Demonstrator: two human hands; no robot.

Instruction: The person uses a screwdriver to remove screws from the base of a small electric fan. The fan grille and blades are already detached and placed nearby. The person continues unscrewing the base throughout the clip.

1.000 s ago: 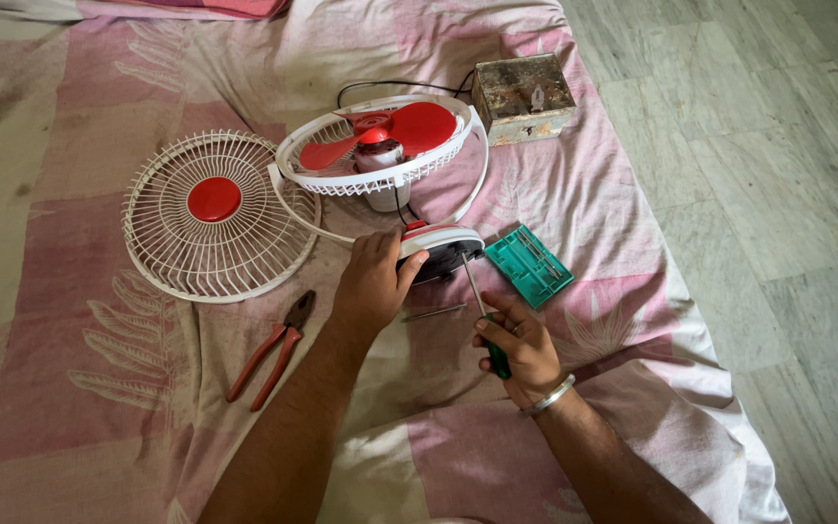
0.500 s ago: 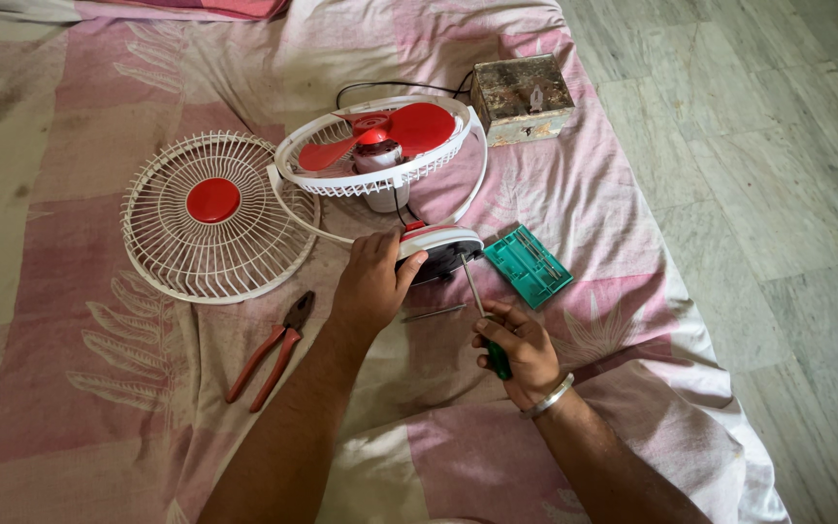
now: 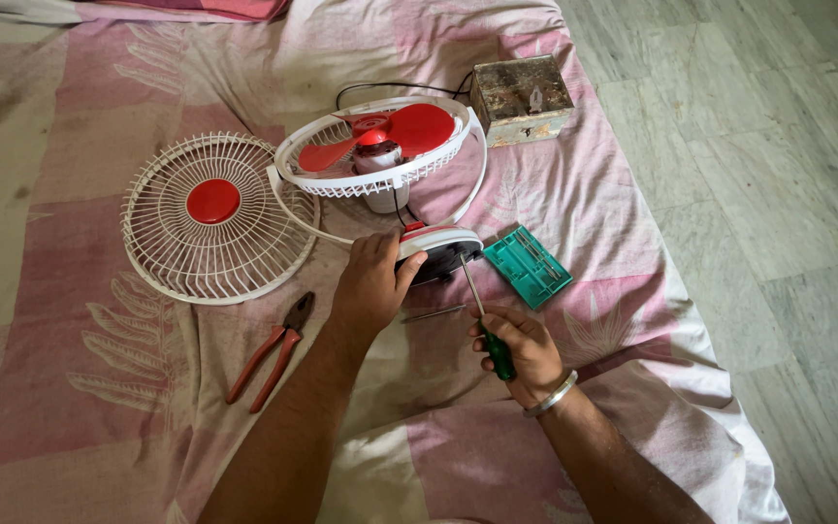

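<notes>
Bedsheet [image 3: 99,97]; screwdriver [image 3: 485,320] in right hand [image 3: 526,354]

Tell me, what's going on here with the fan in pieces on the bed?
A person is working on a small table fan laid out on a pink bedsheet. The left hand holds the fan's base, while the right hand grips a green-handled screwdriver with its tip at the base. The front grille lies detached beside the fan head with its red blades. Red pliers and a green tool case lie nearby.
</notes>
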